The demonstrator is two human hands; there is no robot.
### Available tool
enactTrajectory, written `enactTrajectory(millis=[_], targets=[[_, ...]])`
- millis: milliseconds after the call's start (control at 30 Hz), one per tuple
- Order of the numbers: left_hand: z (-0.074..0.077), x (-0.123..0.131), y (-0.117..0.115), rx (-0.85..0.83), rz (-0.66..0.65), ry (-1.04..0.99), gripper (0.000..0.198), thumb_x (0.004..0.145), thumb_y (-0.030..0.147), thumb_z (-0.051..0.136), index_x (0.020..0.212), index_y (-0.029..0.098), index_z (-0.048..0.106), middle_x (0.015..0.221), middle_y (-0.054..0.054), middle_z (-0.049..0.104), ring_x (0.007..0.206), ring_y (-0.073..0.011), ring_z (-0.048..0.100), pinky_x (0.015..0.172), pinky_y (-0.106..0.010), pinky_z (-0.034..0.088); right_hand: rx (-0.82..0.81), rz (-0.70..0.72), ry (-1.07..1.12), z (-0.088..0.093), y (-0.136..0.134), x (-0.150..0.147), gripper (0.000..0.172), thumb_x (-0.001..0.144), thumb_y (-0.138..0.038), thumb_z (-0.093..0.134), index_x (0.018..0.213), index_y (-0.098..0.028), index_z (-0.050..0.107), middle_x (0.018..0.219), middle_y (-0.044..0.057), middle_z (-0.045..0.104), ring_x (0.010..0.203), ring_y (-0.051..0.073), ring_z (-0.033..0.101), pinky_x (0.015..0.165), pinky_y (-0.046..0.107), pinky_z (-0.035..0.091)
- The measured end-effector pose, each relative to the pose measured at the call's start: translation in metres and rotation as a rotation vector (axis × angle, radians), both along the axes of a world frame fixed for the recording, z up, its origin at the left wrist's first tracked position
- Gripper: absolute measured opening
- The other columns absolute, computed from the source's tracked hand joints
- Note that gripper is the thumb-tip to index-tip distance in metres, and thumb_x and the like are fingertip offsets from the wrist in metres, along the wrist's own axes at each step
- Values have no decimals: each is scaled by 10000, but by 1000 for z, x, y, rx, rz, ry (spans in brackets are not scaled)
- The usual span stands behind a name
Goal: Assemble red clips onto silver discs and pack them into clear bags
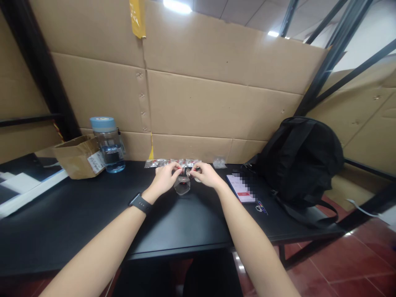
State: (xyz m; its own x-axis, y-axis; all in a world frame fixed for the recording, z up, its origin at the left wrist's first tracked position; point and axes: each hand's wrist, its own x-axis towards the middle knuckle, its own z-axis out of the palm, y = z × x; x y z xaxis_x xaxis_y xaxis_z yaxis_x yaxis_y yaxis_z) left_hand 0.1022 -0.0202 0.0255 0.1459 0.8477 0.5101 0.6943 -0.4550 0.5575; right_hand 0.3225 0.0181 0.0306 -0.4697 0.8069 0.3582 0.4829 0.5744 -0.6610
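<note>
Both my hands meet over the far middle of the black table, fingertips only a little apart. My left hand (167,178), with a dark watch at the wrist, is closed in a pinch at the upper edge of a small clear plastic piece (182,188), perhaps a bag or cup. My right hand (208,175) is pinched too, with a small shiny round item (189,172) at its fingertips. What exactly the left fingers grip is too small to make out. Just behind the hands lies a row of clear packets (161,163) with red and silver bits inside.
A small clear bag (219,162) lies by the cardboard wall. On the right are a phone (239,189), a keyring (260,208) and a black backpack (305,165). Leftward stand a water bottle (111,150) and an open cardboard box (76,159). The black table (182,231) has a front edge near me.
</note>
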Motion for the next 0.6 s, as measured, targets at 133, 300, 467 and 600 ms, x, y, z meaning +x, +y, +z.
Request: enactTrajectory(millis=[133,300,467,600], targets=[[-5,1,4,-20,-75,-113,228,973,401,527,954,235,681,978,-30,781,954,-234,719,906,-355,501,-119,87,303,-10,1,-19,286,882,-468,688,856,-190,623,874,46,727,772,182,725,701,288,570],[-10,0,8,-32,-131,-202,239,958,428,557,955,227,687,1000,-38,778,973,-232,726,930,-348,518,-307,143,554,-13,-3,-29,408,798,-556,763,856,-191,592,1051,61,699,766,168,741,686,301,625],[-10,1,8,-11,-138,-237,236,946,427,579,967,224,698,1001,-46,775,983,-236,724,921,-348,529,-402,186,678,-11,-8,-29,493,787,-495,808,1175,-253,624,1047,35,697,729,167,748,731,351,653],[-10,0,8,-3,-130,-211,240,943,428,586,968,225,712,987,-48,774,952,-232,723,912,-354,532,-461,201,662,-11,-6,-27,531,820,-482,789,1260,-208,678,1027,74,739,775,188,765,775,345,653]])
